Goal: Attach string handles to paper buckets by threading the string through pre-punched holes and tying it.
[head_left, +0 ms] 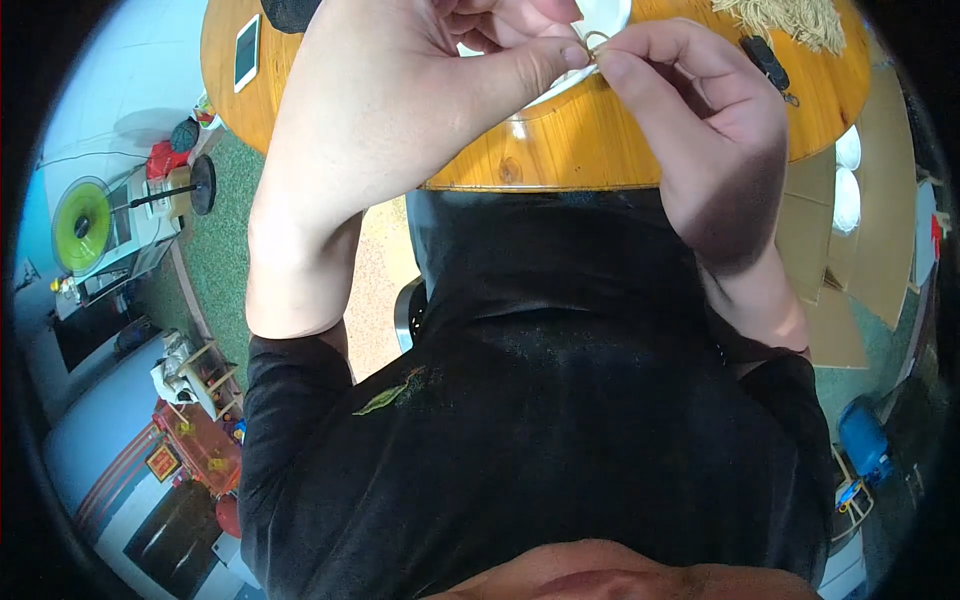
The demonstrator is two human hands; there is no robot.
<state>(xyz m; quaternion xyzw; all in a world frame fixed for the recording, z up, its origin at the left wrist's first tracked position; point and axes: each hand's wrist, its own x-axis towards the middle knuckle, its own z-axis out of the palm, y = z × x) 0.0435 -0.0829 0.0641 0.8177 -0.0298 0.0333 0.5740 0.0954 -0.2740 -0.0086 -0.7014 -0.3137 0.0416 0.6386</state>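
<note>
Above the near edge of the round wooden table (509, 160), my two hands meet, fingertips almost touching. My left hand (450, 95) is closed, its thumb pressed against a thin tan cord (597, 36) bent into a small loop. From the other side my right hand (710, 115) pinches the same cord between thumb and forefinger. The fingertips hide most of the cord. Behind them lies something white (606, 14), partly covered by my hands; its kind I cannot make out. A heap of similar tan cords (790, 18) rests at the table's far right.
A white-framed phone (246, 54) lies on the table's left, near a dark object (290, 12) at the top edge. On the right is a black key fob (764, 62). A standing fan (84, 226) is off to the left, and flattened cardboard (870, 220) covers floor at right.
</note>
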